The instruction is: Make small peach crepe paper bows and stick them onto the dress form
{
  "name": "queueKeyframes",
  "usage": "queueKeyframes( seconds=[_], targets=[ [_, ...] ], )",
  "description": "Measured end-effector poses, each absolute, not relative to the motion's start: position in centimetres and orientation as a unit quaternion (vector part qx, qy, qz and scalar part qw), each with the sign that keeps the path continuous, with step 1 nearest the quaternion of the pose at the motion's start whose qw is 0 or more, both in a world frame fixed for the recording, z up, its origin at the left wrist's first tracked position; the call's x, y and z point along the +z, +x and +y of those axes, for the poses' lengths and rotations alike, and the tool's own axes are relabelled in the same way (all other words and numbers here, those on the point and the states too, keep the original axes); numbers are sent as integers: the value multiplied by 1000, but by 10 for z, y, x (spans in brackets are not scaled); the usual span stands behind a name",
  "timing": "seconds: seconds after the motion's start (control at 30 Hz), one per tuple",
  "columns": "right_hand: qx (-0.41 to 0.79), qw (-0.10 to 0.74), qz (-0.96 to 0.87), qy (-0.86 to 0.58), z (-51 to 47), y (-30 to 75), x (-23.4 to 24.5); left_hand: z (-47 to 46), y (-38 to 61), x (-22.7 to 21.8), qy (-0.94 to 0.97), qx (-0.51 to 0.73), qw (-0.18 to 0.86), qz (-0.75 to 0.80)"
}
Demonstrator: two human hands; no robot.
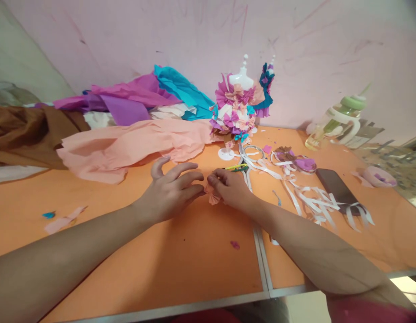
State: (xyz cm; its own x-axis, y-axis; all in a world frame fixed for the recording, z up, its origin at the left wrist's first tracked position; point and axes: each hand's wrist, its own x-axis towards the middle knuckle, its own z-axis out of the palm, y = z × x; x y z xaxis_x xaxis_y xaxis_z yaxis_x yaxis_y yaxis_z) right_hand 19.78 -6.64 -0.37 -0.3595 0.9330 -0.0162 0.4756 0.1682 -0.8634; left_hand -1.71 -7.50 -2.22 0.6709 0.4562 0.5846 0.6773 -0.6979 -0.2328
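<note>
My right hand (pixel 228 186) pinches a small gathered piece of peach crepe paper (pixel 212 196) between thumb and fingers, above the orange table. Its pleats fan out below the fingertips. Close beside it on the left is my left hand (pixel 176 186), its fingers spread and curved; whether a fingertip touches the paper I cannot tell. Behind both hands lies a large crumpled sheet of peach crepe paper (pixel 137 143). A white mannequin-shaped stand (pixel 241 80) covered in pink, purple, peach and blue paper bows rises beyond my right hand.
Purple crepe paper (pixel 127 105), blue crepe paper (pixel 184 92) and brown crepe paper (pixel 36 134) heap along the wall. To the right are white ribbon strips (pixel 315 199), a dark phone (pixel 339 188) and a green-lidded bottle (pixel 339 119). A metal-edged seam (pixel 262 258) divides the tabletop.
</note>
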Motion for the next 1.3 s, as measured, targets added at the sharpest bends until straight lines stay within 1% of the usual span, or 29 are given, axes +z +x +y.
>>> queueKeyframes(
  seconds=[0.13,0.27,0.33,0.47,0.57,0.63,0.7,0.77,0.83,0.87,0.93,1.0,1.07,1.2,1.3],
  targets=[
    [530,296,-621,-496,-66,198,-3,-75,-18,-20,-867,-258,228,-360],
    [589,275,-595,-472,-66,198,-1,-74,-19,-15,-851,-258,225,-397],
    [596,273,-595,-464,-66,199,0,-73,-20,-15,-852,-261,221,-397],
    [527,335,-624,-471,-66,201,-2,-71,-23,-20,-867,-259,224,-363],
    [498,326,-649,-473,-63,204,-7,-72,-22,-20,-876,-245,229,-346],
    [465,316,-660,-499,-63,204,-8,-74,-20,-17,-874,-238,221,-362],
    [384,335,-689,-515,-64,204,-8,-76,-19,-14,-869,-229,201,-391],
    [271,348,-763,-472,-68,203,-7,-77,-18,-13,-865,-220,181,-413],
    [151,318,-852,-387,-71,201,-7,-76,-17,-14,-869,-217,174,-410],
    [103,283,-885,-356,-72,200,-7,-76,-17,-16,-872,-219,173,-403],
    [40,202,-916,-343,-72,199,-9,-75,-16,-19,-879,-224,168,-385],
    [15,146,-920,-364,-67,199,-10,-74,-14,-20,-882,-222,157,-385],
    [4,120,-923,-364,-62,202,-11,-74,-12,-18,-883,-210,140,-396],
    [-4,126,-926,-355,-53,208,-13,-71,-14,-14,-883,-187,70,-425],
    [22,158,-926,-341,-49,213,-14,-68,-19,-14,-894,-175,33,-411]
  ],
)
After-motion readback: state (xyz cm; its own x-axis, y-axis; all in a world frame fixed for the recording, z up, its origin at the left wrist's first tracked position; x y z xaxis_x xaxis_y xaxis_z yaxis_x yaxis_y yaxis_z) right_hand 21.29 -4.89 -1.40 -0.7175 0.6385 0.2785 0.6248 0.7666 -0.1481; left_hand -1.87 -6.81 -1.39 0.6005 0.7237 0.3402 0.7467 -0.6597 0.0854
